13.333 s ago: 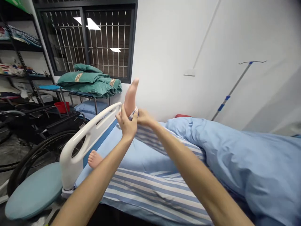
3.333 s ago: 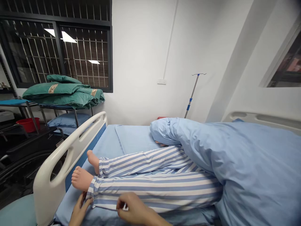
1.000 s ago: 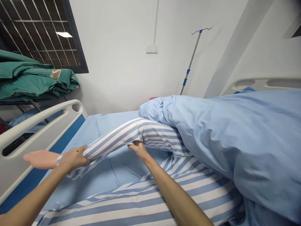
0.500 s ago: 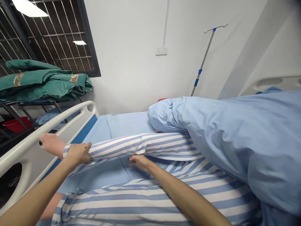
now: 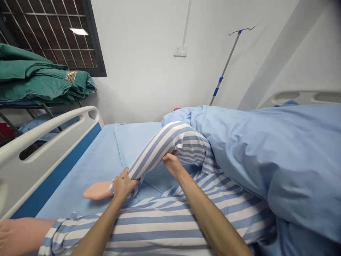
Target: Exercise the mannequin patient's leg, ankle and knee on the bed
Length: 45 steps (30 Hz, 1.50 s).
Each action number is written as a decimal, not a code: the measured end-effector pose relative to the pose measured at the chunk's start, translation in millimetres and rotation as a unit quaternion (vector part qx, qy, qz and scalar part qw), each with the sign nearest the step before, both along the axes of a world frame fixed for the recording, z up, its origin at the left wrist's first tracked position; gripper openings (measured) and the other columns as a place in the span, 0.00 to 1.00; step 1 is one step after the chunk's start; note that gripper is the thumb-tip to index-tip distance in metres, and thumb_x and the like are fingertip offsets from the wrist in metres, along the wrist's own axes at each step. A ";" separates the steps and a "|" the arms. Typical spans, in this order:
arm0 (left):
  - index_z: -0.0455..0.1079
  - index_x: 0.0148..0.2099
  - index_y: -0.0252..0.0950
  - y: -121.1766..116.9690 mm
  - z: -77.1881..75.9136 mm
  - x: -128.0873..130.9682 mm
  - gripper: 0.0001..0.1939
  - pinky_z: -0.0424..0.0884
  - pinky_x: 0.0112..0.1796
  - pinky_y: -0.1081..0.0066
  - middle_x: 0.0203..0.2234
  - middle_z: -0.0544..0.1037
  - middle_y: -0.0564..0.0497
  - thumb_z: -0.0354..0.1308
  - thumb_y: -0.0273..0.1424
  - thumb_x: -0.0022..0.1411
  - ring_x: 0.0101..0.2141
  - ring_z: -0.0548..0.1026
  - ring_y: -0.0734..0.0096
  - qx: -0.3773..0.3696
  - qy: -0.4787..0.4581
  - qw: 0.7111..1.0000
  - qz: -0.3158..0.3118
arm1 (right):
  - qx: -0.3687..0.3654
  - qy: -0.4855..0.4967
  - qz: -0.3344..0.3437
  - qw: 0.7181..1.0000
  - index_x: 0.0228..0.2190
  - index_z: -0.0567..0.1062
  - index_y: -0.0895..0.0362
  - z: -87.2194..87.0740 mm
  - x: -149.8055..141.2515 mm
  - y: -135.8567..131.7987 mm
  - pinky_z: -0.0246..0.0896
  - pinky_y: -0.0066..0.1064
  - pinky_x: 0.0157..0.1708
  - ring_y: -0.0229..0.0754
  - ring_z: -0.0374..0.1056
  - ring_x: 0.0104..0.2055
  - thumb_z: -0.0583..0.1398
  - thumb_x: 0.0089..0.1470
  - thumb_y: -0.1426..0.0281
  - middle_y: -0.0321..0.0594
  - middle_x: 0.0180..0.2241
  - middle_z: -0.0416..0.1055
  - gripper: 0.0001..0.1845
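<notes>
A figure in blue-and-white striped pajamas lies on the bed, with smooth, pinkish bare feet. Its far leg (image 5: 157,151) is bent, the knee raised and the far foot (image 5: 98,191) resting on the light blue sheet (image 5: 102,156). My left hand (image 5: 125,183) is wrapped around the lower shin, just above the ankle. Behind the raised knee, my right hand (image 5: 173,164) grips from below, its fingertips partly hidden under the trouser cloth. Nearer to me, the other leg (image 5: 160,227) lies straight beneath my forearms. A blue quilt (image 5: 253,149) covers the hips and upper body.
At the left stands the bed's pale footboard (image 5: 61,119); the headboard (image 5: 301,96) is at the right. An IV pole (image 5: 226,67) rises behind the bed. Folded green bedding (image 5: 48,80) is piled on a rack below the barred window (image 5: 58,32).
The far leg has gone from nearly straight and lifted to bent, its knee up and foot down on the sheet. My left hand moved right with the ankle; my right hand rose behind the knee.
</notes>
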<state>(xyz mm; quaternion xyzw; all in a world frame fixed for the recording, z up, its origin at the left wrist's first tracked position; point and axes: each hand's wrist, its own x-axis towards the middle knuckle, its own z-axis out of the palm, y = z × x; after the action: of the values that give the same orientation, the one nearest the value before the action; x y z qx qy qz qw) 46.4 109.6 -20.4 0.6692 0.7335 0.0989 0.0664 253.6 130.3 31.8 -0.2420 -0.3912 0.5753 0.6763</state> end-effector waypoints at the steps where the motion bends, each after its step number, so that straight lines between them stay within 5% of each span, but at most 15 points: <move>1: 0.62 0.40 0.43 0.8 1.2 -1.9 0.21 0.62 0.31 0.67 0.32 0.76 0.48 0.50 0.49 0.47 0.35 0.73 0.56 -0.003 0.002 1.000 -0.005 | 0.001 -0.009 0.001 1.000 0.28 0.72 0.53 -0.6 0.2 0.4 0.58 0.31 0.36 0.42 0.64 0.37 0.54 0.30 0.79 0.32 0.26 0.72 0.18; 6: 0.62 0.41 0.43 5.9 24.7 -44.8 0.21 0.62 0.31 0.68 0.34 0.76 0.49 0.51 0.48 0.46 0.36 0.73 0.56 -0.009 0.071 0.997 -0.025 | -0.015 -0.043 0.032 0.998 0.27 0.72 0.54 -8.4 -9.8 -1.8 0.57 0.32 0.37 0.39 0.63 0.34 0.57 0.34 0.77 0.33 0.29 0.70 0.12; 12: 0.62 0.42 0.41 6.8 86.3 -119.3 0.21 0.62 0.32 0.66 0.37 0.76 0.47 0.51 0.44 0.46 0.35 0.73 0.55 -0.008 0.210 0.975 -0.076 | -0.113 -0.065 0.148 0.980 0.19 0.69 0.57 -37.6 -36.1 -10.7 0.59 0.32 0.38 0.39 0.61 0.35 0.62 0.33 0.76 0.34 0.26 0.66 0.06; 16: 0.65 0.39 0.38 9.8 125.5 -136.7 0.17 0.62 0.34 0.63 0.33 0.77 0.44 0.51 0.39 0.45 0.34 0.73 0.54 -0.018 0.303 0.945 -0.125 | -0.213 -0.122 0.266 0.932 0.24 0.72 0.58 -59.3 -47.1 -16.2 0.60 0.34 0.37 0.42 0.63 0.39 0.63 0.33 0.74 0.37 0.31 0.67 0.10; 19: 0.67 0.36 0.37 11.2 135.0 -133.9 0.16 0.63 0.32 0.62 0.32 0.76 0.42 0.52 0.35 0.42 0.32 0.73 0.53 -0.044 0.329 0.934 -0.132 | -0.254 -0.164 0.334 0.893 0.31 0.73 0.58 -65.6 -49.3 -17.5 0.60 0.35 0.36 0.43 0.65 0.38 0.63 0.33 0.73 0.39 0.31 0.67 0.16; 23: 0.67 0.38 0.37 9.4 128.7 -133.7 0.18 0.63 0.32 0.61 0.31 0.76 0.42 0.50 0.34 0.41 0.31 0.73 0.52 -0.046 0.321 0.938 -0.121 | -0.244 -0.164 0.334 0.895 0.30 0.73 0.57 -64.4 -49.4 -15.3 0.61 0.36 0.36 0.44 0.65 0.38 0.63 0.34 0.71 0.39 0.34 0.66 0.15; 29: 0.66 0.43 0.42 18.2 111.1 -129.1 0.22 0.63 0.30 0.65 0.35 0.76 0.45 0.52 0.40 0.42 0.34 0.73 0.53 -0.041 0.237 0.968 -0.075 | -0.154 -0.104 0.250 0.950 0.29 0.72 0.53 -41.7 -35.8 -3.3 0.59 0.34 0.43 0.42 0.59 0.46 0.64 0.35 0.70 0.35 0.37 0.66 0.13; 34: 0.65 0.42 0.46 23.8 68.4 -58.5 0.21 0.63 0.29 0.68 0.32 0.76 0.50 0.52 0.45 0.44 0.34 0.73 0.57 0.008 0.094 0.995 -0.024 | -0.013 -0.041 0.139 0.989 0.35 0.70 0.49 -3.1 -4.9 2.6 0.58 0.37 0.44 0.42 0.60 0.46 0.59 0.39 0.68 0.33 0.39 0.68 0.16; 39: 0.65 0.41 0.45 10.6 17.1 9.3 0.19 0.63 0.28 0.69 0.31 0.76 0.51 0.52 0.45 0.46 0.33 0.73 0.60 -0.011 -0.025 1.000 0.000 | 0.008 -0.102 0.031 0.994 0.39 0.69 0.50 10.9 17.2 -1.0 0.58 0.37 0.43 0.46 0.62 0.45 0.59 0.37 0.65 0.36 0.35 0.71 0.21; 42: 0.65 0.41 0.44 9.9 6.6 5.3 0.18 0.63 0.27 0.69 0.31 0.76 0.50 0.53 0.42 0.46 0.33 0.73 0.60 -0.032 -0.037 0.999 -0.022 | 0.024 -0.118 0.045 0.992 0.39 0.69 0.51 7.8 16.6 -0.8 0.57 0.36 0.44 0.46 0.62 0.46 0.60 0.36 0.67 0.35 0.34 0.71 0.22; 45: 0.64 0.45 0.45 16.0 17.8 -23.7 0.22 0.63 0.27 0.69 0.33 0.76 0.49 0.53 0.44 0.45 0.33 0.73 0.59 -0.040 -0.002 0.999 -0.019 | 0.033 -0.122 0.078 0.989 0.39 0.70 0.51 3.2 9.8 0.3 0.56 0.37 0.46 0.45 0.62 0.47 0.60 0.38 0.68 0.35 0.36 0.71 0.21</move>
<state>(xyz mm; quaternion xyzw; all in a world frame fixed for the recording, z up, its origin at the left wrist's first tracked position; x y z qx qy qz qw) 22.6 125.6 -2.7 0.6798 0.7238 0.0690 0.0964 263.5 130.6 35.0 -0.2566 -0.5072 0.5788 0.5846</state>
